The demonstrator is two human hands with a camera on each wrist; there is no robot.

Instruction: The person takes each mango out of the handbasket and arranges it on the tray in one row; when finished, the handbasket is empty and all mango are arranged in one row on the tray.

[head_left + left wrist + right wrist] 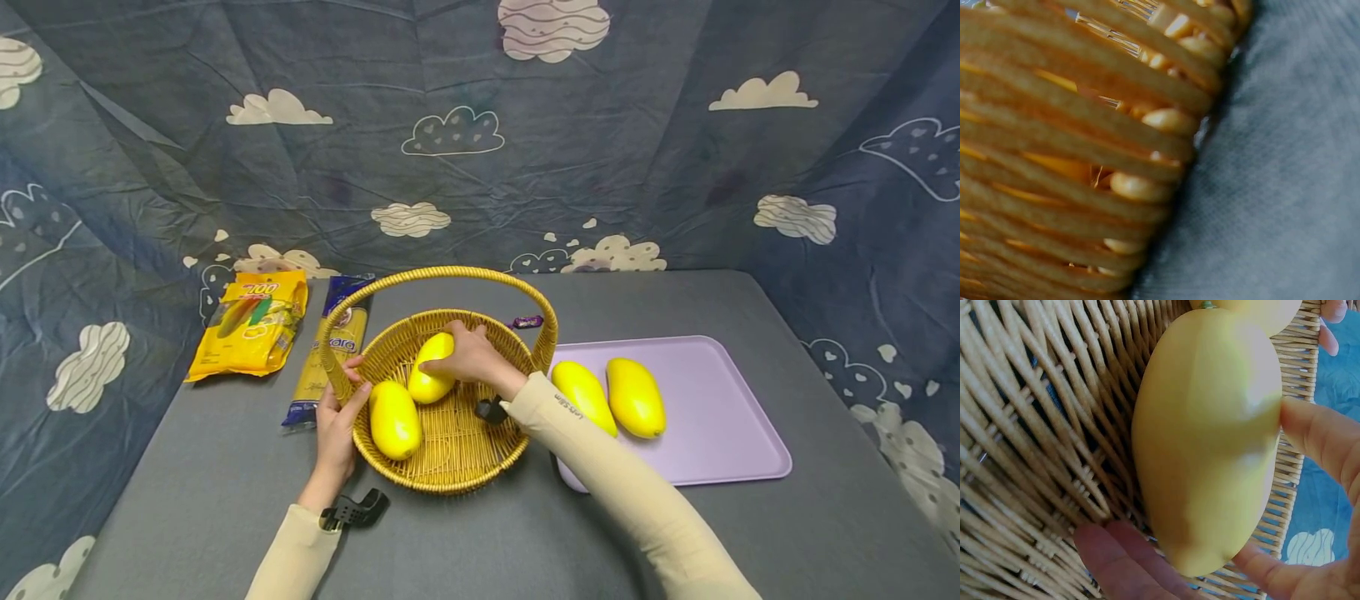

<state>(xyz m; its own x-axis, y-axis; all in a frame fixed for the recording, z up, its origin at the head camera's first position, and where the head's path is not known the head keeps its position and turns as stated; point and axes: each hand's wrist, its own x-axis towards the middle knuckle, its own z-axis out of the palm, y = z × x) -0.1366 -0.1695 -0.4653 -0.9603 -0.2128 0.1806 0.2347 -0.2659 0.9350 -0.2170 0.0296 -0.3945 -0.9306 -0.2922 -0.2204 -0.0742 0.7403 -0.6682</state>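
Observation:
A round wicker basket [450, 479] with a tall arched handle stands at the middle of the table. My left hand [337, 425] grips its left side by the foot of the handle, thumb at the rim; the left wrist view shows only the woven wall [1085, 56] close up. Inside, my right hand [476, 358] holds a yellow mango [429, 385] against the back wall, thumb on one side and fingers at the other in the right wrist view. A second mango [395, 421] lies in the basket at the left, beside the held one.
Right of the basket, a lilac tray [727, 425] bears two mangoes, one [636, 398] in full view, another [581, 396] partly behind my right sleeve. A yellow snack bag [251, 333] and a pasta pack [333, 350] lie left. A small purple wrapped sweet [528, 322] lies behind the basket.

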